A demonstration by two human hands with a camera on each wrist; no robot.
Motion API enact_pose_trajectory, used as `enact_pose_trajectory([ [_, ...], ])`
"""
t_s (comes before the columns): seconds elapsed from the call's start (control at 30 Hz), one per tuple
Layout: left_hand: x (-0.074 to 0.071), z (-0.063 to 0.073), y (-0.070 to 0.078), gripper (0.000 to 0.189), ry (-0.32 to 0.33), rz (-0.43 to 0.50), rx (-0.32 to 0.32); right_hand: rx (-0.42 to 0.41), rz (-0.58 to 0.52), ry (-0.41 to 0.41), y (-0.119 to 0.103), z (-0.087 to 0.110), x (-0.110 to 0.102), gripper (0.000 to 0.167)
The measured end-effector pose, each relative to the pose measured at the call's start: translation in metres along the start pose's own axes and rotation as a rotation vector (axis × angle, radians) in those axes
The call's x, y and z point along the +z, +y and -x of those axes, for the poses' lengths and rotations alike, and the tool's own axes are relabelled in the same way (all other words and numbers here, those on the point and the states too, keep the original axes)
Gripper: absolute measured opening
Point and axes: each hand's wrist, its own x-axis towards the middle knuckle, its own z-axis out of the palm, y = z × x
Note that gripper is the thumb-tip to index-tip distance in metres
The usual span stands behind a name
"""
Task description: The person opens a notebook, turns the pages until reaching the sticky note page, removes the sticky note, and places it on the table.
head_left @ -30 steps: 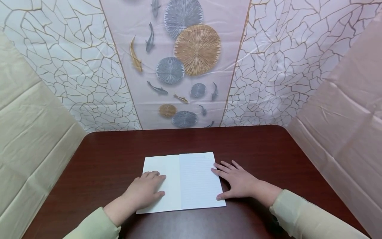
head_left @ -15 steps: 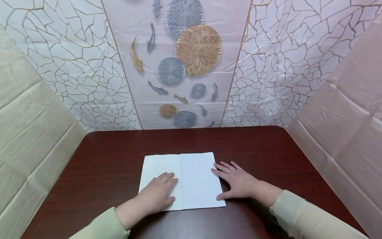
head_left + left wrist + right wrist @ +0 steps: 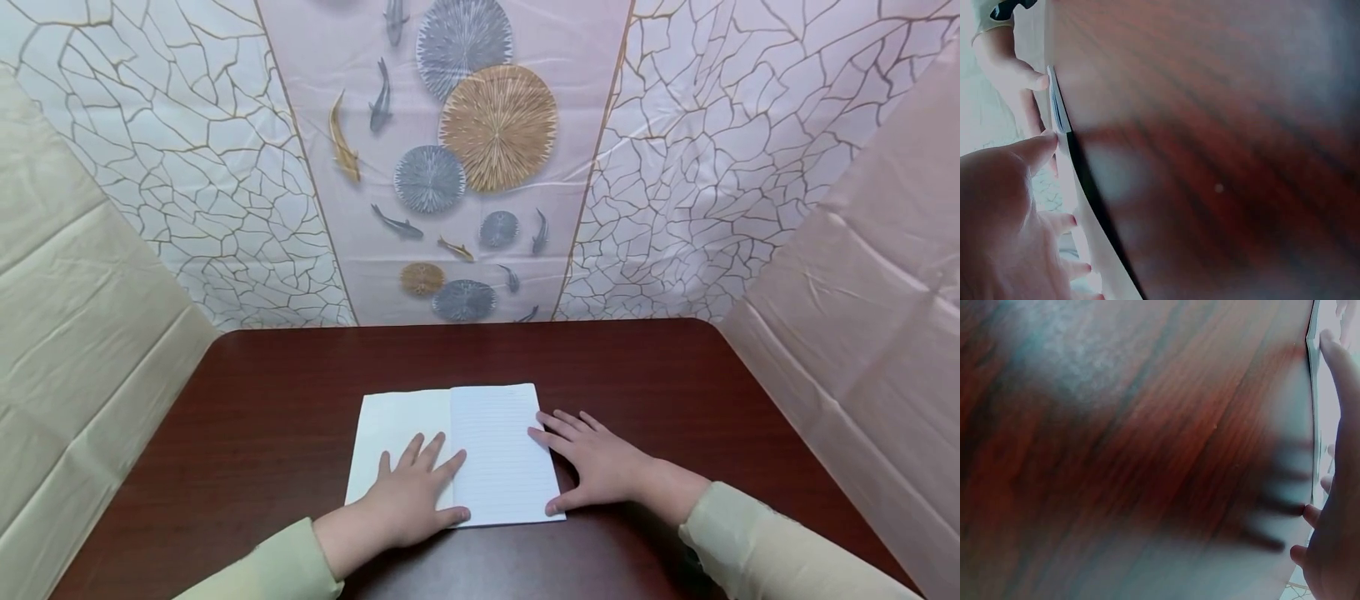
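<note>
An open notebook lies flat on the dark table, its left page blank and its right page lined. My left hand rests with spread fingers on the left page, the thumb and index fingertip reaching over the fold onto the lined page. At the notebook's right edge, my right hand lies with straight, spread fingers, thumb and index fingertip touching the lined page. In the left wrist view, the notebook's thin page edges show beside the left thumb. Neither hand grips anything.
The reddish-brown table extends around the notebook. Behind it hangs a patterned cloth with fish and round motifs. Beige cloth walls slant along the left and right sides.
My left hand has slid right across the left page to the fold, and its fingers have spread wider. My right hand has stayed almost still at the notebook's right edge.
</note>
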Motion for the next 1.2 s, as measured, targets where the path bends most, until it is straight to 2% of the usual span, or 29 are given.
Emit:
enact_pose_trajectory([
  [0.57, 0.0017, 0.0016, 0.0020, 0.077, -0.014, -0.016, -0.018, 0.015, -0.023, -0.014, -0.0013, -0.0006, 0.0031, 0.110],
  [0.77, 0.0013, 0.0005, 0.0017, 0.078, -0.018, -0.018, -0.015, 0.018, -0.013, 0.006, -0.0023, -0.0014, 0.0021, 0.109],
  [1.2, 0.0004, -0.0019, 0.0025, 0.077, 0.017, -0.033, -0.013, 0.024, -0.003, 0.028, -0.0039, -0.0033, -0.0008, 0.106],
])
